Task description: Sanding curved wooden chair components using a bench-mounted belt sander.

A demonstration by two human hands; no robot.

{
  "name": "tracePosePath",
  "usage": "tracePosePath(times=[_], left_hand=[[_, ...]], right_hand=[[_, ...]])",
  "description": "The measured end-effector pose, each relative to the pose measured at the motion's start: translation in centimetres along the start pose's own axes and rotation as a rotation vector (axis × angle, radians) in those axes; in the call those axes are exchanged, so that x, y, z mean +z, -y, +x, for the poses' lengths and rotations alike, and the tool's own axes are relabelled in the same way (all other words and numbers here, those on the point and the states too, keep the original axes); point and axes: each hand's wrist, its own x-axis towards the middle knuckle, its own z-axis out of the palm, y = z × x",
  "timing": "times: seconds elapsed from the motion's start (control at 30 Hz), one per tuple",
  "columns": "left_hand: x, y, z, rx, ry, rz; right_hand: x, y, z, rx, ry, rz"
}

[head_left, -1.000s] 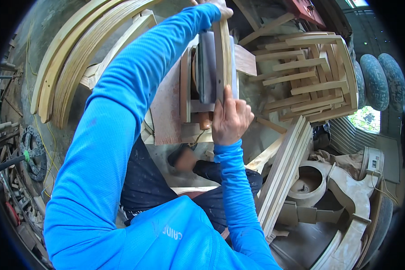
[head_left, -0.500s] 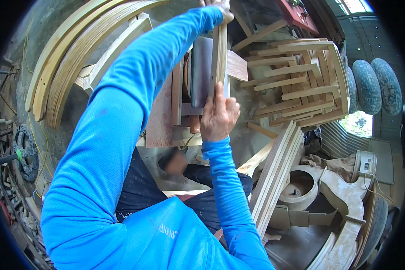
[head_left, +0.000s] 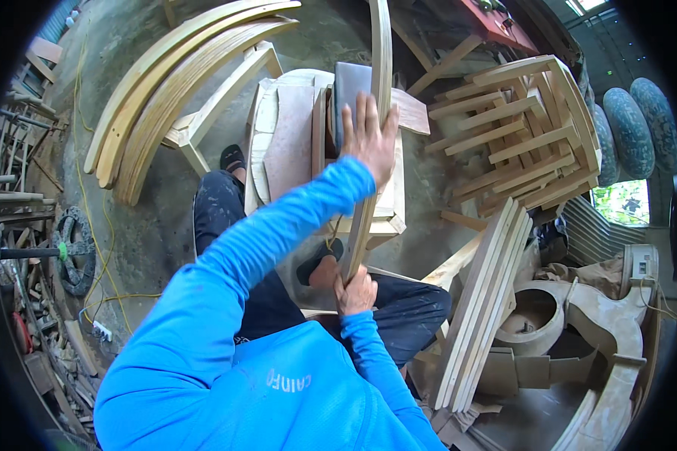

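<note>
A long, curved wooden strip (head_left: 381, 56) runs from the top of the view down toward my lap. My right hand (head_left: 355, 292) is closed around its near end. Over its middle lies my left hand (head_left: 370, 139), open, fingers stretched out and apart, the palm against the wood as far as I can see. Just left of the strip stands a dark grey, flat-faced block (head_left: 352, 84), perhaps a sander's belt; my left fingers overlap its edge. Both are above a low wooden stand (head_left: 387, 207) with a reddish-brown board (head_left: 289, 139) on its left. The strip's far end is cut off.
Curved wooden pieces (head_left: 154, 113) lie on a wooden frame at the upper left. A stacked slatted frame (head_left: 530, 139) stands at the right, with straight strips (head_left: 481, 308) leaning below it. Beige ducting (head_left: 602, 323) fills the lower right. A yellow cord (head_left: 111, 259) crosses the left floor.
The strip has slid toward me, its near end now by my lap. My right hand came back with it. My left hand moved from the far end to the middle and opened.
</note>
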Motion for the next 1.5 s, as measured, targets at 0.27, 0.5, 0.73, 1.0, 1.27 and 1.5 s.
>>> tracePosePath(times=[0.27, 0.5, 0.73, 1.0, 1.27, 1.5], left_hand=[[-0.3, -1.9, -6.6, -0.024, 0.102, 0.023], [0.3, 0.4, 0.7, -0.044, -0.048, -0.052], [0.8, 5.1, 11.6, -0.128, -0.067, 0.002], [-1.6, 9.4, 24.8, -0.392, 0.114, -0.227], [7.5, 18.3, 35.1, -0.359, 0.035, -0.025], [2.1, 9.3, 23.1, -0.333, 0.265, -0.163]], right_hand=[[-2.2, -0.6, -4.2, 0.087, 0.293, -0.001], [-1.5, 1.3, 1.8, -0.058, -0.161, 0.101], [-3.2, 4.9, 11.9, -0.165, -0.318, 0.129], [-6.8, 9.4, 24.0, -0.32, -0.477, 0.0], [-7.0, 12.9, 28.9, -0.399, -0.446, 0.071], [-6.6, 9.1, 20.9, -0.264, -0.363, 0.051]])
